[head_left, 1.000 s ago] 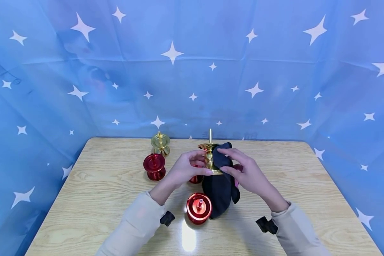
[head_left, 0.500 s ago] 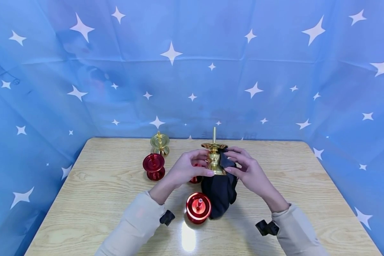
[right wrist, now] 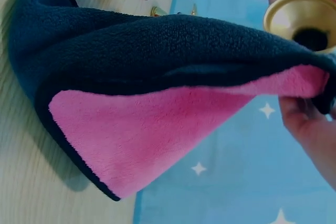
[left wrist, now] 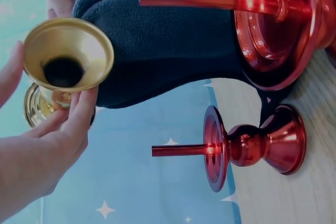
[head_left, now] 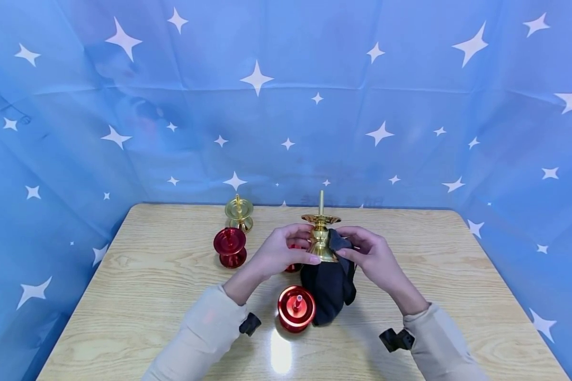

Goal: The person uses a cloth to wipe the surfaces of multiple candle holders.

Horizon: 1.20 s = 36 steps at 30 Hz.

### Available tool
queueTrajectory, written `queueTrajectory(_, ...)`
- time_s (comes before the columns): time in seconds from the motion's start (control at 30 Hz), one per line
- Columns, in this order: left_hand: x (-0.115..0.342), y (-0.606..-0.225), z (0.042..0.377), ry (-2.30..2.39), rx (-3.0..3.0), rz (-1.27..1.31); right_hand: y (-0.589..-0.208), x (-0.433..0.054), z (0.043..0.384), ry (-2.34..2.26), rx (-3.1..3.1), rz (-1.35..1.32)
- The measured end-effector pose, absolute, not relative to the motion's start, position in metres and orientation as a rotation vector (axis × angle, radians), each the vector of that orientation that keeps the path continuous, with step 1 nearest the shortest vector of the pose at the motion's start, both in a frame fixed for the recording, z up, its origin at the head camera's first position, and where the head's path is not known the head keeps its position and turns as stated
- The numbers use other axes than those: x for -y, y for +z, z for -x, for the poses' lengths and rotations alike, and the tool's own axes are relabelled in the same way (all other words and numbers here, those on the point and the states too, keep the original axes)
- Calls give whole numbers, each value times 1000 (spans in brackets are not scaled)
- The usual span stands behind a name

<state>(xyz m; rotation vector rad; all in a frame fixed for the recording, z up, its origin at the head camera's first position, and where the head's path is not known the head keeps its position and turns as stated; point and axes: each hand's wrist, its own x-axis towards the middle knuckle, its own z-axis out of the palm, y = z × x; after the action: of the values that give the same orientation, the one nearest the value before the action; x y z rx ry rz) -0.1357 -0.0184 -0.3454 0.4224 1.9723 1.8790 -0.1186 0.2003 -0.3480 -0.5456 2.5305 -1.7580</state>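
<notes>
Above the table, my left hand grips a shiny gold candlestick by its lower body, thumb near the foot. It stands upright, its thin spike pointing up. The left wrist view looks into its hollow base. My right hand pinches a dark cloth against the candlestick's right side. The rest of the cloth hangs down to the table, and its pink underside shows in the right wrist view. Part of the right fingers is hidden behind cloth and candlestick.
A red candlestick stands close in front of the cloth. Another red one is partly hidden behind my left hand. At the back left are a gold candlestick and a dark red one. A blue starred curtain surrounds the wooden table.
The held candlestick has shifted slightly right. My right hand has drawn the cloth from across its front to its right side, then a little lower. The standing candlesticks have not moved.
</notes>
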Motion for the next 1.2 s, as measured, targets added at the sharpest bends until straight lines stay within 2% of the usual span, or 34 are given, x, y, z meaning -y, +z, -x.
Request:
queueTrajectory(0.17, 15, -347, 137, 1777, -2116, -375, -340, -193, 116, -1771, -2668, 598)
queueTrajectory(0.43, 17, -350, 137, 1694, -2154, -431, -333, -176, 112, -1600, -2892, 932)
queueTrajectory(0.7, 29, -348, 138, 1882, -1812, -501, -342, -188, 114, -1816, -2679, 628)
queueTrajectory(0.97, 28, -342, 139, 1835, -1844, -607, -348, -196, 116, -1870, -2599, 559)
queueTrajectory(1.07, 24, -343, 139, 1725, -2013, -580, -343, -192, 114, -1848, -2659, 641)
queueTrajectory(1.2, 20, -347, 140, 1629, -2115, -559, -337, -183, 111, -1707, -2780, 911)
